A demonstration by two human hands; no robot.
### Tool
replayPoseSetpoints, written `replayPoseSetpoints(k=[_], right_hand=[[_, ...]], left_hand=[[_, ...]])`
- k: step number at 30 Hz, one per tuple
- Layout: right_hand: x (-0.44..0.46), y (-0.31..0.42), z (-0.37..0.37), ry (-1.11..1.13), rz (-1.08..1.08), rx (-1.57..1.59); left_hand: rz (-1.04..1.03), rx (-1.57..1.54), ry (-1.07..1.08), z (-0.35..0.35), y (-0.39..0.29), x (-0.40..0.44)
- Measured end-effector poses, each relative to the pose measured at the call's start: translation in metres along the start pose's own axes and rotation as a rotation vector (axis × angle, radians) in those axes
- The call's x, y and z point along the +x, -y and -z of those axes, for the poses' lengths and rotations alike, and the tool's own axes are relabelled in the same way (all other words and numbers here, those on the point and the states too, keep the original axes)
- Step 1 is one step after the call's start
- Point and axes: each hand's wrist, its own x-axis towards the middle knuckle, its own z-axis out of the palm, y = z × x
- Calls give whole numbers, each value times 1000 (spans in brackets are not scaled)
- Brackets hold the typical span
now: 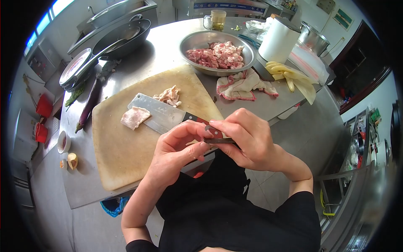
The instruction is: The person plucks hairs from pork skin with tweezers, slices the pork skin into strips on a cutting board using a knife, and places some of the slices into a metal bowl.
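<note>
In front of my body, my right hand (pixel 252 140) is closed on a thin dark strip (pixel 222 141), possibly tweezers. The fingertips of my left hand (pixel 170 147) pinch together at the strip's left end; what they hold is too small to tell. Just beyond my hands, a cleaver (pixel 157 111) lies flat on the cutting board (pixel 115 153), its dark and red handle pointing toward me and partly hidden by my fingers. A pale piece of meat (pixel 135 117) rests partly on the blade. Behind the blade sits a small pile of pale meat strips (pixel 170 95).
Beyond the board stand a metal bowl (pixel 184 52) of cut meat, a crumpled cloth (pixel 239 86), yellowish sliced vegetables (pixel 294 77) and a white canister (pixel 278 42). An eggplant (pixel 89 105) and a black wok (pixel 126 48) are at left; a glass mug (pixel 218 20) stands at the back.
</note>
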Motion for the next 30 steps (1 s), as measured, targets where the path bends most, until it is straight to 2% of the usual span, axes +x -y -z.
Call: replayPoseSetpoints(k=[2, 4, 10, 14, 17, 20, 22, 25, 27, 29, 30], right_hand=[[-2, 2, -1, 9, -67, 79], [-5, 3, -2, 47, -240, 262], [-8, 0, 4, 163, -466, 451], [-8, -4, 8, 201, -449, 405], [-10, -7, 9, 264, -518, 438], [-11, -9, 9, 225, -541, 544], [-7, -5, 14, 255, -821, 813], [-7, -4, 11, 248, -897, 890], [-9, -3, 10, 274, -865, 863], [-12, -2, 7, 297, -831, 834], [-15, -2, 3, 260, -720, 771]], left_hand=[[-31, -49, 4, -1, 6, 3], [-68, -113, 8, -2, 11, 4], [-14, -196, -67, -7, 16, 4], [12, -258, -108, -5, 18, 7], [3, -339, -165, 1, 15, 7], [-75, -69, -275, -2, 14, 9], [-106, -5, -259, -5, 18, 11], [-153, 72, -223, -5, 22, 10], [-191, 166, -131, 0, 26, 10], [-181, 168, -143, -1, 25, 10], [-207, 216, -152, 0, 26, 10]])
